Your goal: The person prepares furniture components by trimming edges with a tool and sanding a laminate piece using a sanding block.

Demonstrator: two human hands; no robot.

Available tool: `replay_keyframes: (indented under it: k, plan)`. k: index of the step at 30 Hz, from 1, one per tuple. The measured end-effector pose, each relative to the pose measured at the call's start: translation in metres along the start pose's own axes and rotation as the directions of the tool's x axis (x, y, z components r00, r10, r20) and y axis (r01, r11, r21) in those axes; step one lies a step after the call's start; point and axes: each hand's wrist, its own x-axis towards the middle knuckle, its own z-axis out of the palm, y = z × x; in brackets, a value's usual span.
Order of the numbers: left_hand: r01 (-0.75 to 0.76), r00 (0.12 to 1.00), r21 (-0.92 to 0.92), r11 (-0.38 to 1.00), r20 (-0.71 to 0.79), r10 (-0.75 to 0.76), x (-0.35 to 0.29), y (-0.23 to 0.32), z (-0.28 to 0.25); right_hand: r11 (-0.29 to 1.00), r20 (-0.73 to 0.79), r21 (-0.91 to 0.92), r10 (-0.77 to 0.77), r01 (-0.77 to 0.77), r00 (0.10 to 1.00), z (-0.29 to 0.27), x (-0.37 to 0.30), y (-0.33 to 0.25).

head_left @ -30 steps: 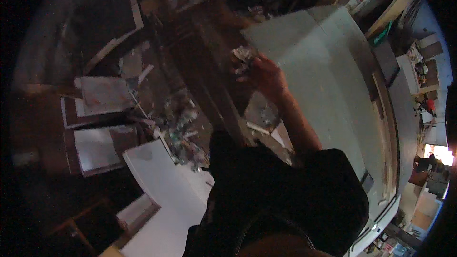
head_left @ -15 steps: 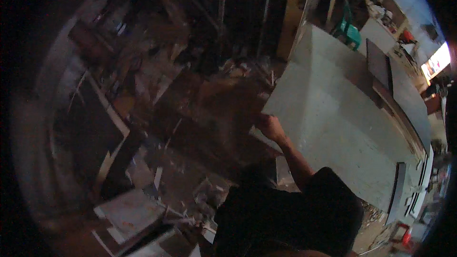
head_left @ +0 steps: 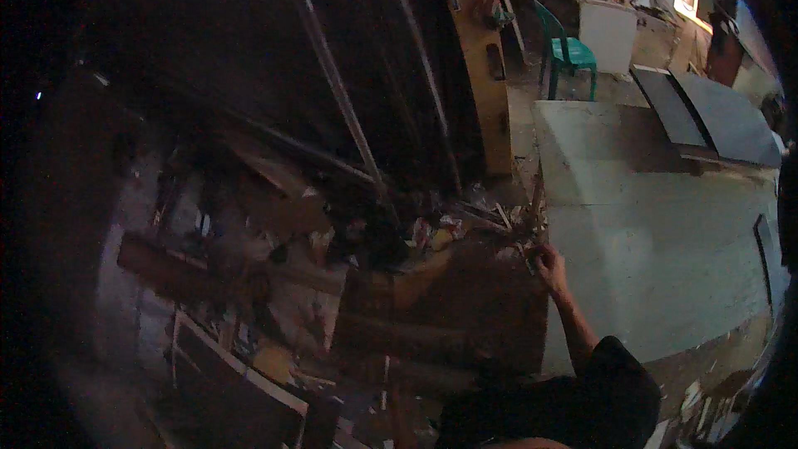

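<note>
Right hand (head_left: 550, 266) is raised with fingers curled at the far right corner of a dark brown board (head_left: 465, 308), pinching that corner or a small scrap there; too dim and blurred to tell which, so how tight the grasp is cannot be told. Bare forearm runs down from it to a black sleeve (head_left: 607, 382) at the lower edge. Left hand is out of view. The brown board lies flat-ish, its right edge against the left edge of a large pale slab surface (head_left: 665, 258) that fills the right side. Just beyond the board's far edge sits a pile of scraps and splintered wood bits (head_left: 465, 229), some light-coloured. Long thin rods (head_left: 341, 100) lean diagonally over the dark clutter behind it. A tan upright wooden panel (head_left: 478, 58) stands past the pile. Far back, a green plastic chair (head_left: 565, 50) beside a white box-like unit (head_left: 611, 33). Two dark grey sheets (head_left: 706, 116) rest on the slab's far edge. Lower left corner: a white-edged dark panel (head_left: 233, 382), blurred.
</note>
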Motion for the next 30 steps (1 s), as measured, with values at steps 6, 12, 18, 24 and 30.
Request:
replay_keyframes:
  k: [6, 12, 18, 24, 30]
  plan:
    - [0.129, 0.985, 0.189, 0.974, 0.087, -0.147, 0.101, 0.055, 0.015, 0.997, 0.048, 0.018, -0.071, 0.07, 0.996, 0.095, -0.016, -0.028]
    - [0.079, 0.956, 0.338, 0.938, 0.242, -0.168, 0.199, 0.108, 0.067, 0.941, -0.104, 0.114, 0.33, -0.319, 0.938, 0.088, -0.039, -0.051]
    - [-0.123, 0.849, 0.462, 0.878, 0.507, -0.148, 0.318, 0.193, 0.182, 0.946, -0.473, -0.093, 0.231, -0.309, 0.85, 0.049, -0.046, 0.032]
    - [-0.745, 0.484, -0.133, 0.654, 0.567, 0.666, 0.498, 0.387, 0.336, 0.932, -0.59, -0.138, 0.194, -0.334, 0.784, 0.13, 0.095, 0.022]
    - [-0.526, 0.243, -0.653, 0.544, 0.498, 0.832, 0.319, 0.664, 0.56, 0.887, -0.555, -0.395, -0.022, -0.24, 0.831, 0.119, 0.181, -0.012]
